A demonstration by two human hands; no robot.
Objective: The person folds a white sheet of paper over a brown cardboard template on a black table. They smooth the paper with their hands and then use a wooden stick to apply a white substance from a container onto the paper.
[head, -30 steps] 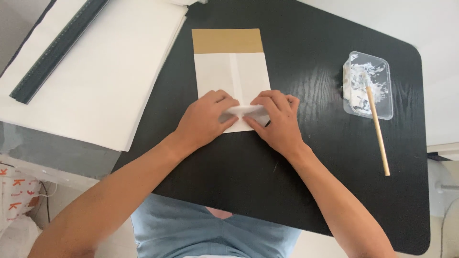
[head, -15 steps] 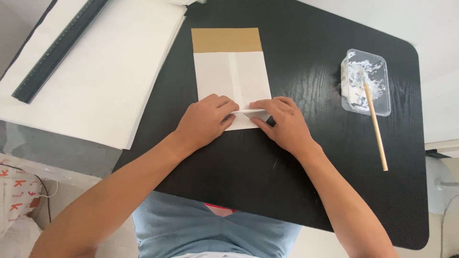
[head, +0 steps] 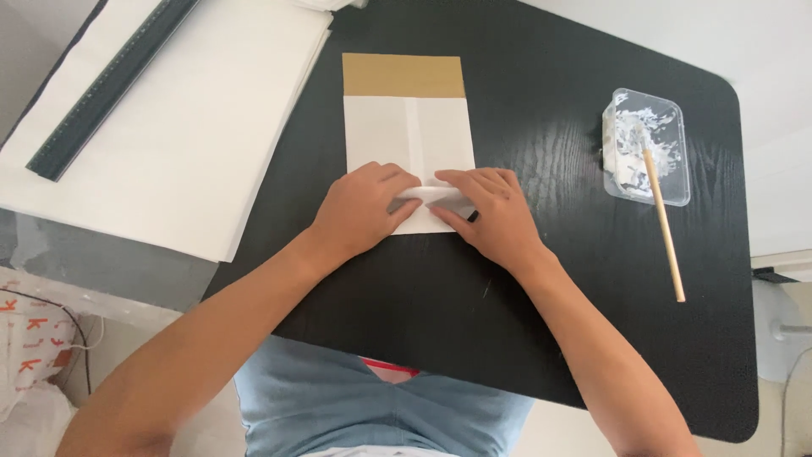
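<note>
A white folded paper piece [head: 408, 131] with a tan cardboard strip [head: 403, 75] at its far end lies on the black table [head: 541, 279]. My left hand [head: 362, 209] and my right hand [head: 491, 213] both rest on the paper's near end. Their fingertips meet at a raised fold of the paper [head: 427, 196], pinching it between them. The near edge of the paper is partly hidden under my hands.
A stack of large white sheets [head: 178, 127] lies at the left with a dark ruler [head: 110, 85] across it. At the right stands a clear plastic tub of white paste [head: 647, 145] with a wooden stick [head: 661, 222] leaning out of it.
My fingertips have shifted a little along the paper's near end and the fold between them is lifted again. The paper stays in place.
</note>
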